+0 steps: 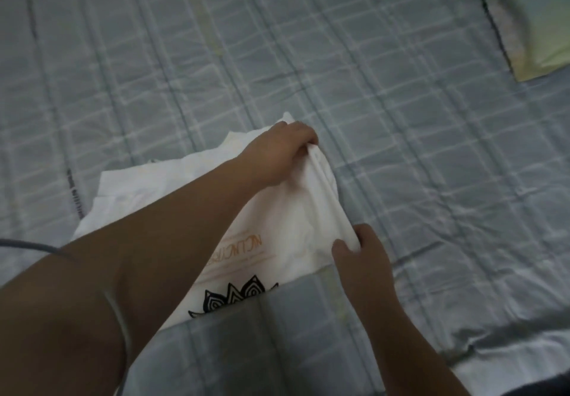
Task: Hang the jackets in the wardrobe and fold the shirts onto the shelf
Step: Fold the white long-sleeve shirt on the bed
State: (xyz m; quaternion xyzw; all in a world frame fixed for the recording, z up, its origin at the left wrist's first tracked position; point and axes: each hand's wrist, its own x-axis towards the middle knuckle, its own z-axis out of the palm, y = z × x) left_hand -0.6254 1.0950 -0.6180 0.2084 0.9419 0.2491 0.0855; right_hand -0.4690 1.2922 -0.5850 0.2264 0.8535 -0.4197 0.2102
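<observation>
A white shirt (287,219) with orange lettering and a black spiky print lies on the grey-blue checked bed cover (401,102). Its right side is gathered into a long fold. My left hand (277,152) reaches across the shirt and grips the far end of that fold with curled fingers. My right hand (364,250) pinches the near end of the same fold between thumb and fingers. The left forearm hides much of the shirt's middle. No jacket, wardrobe or shelf is in view.
A pillow (533,19) with a pale yellow and blue cover lies at the bed's top right corner. A thin grey cable (37,246) crosses the lower left behind my left arm. The bed cover stretches wide to the left, the back and the right.
</observation>
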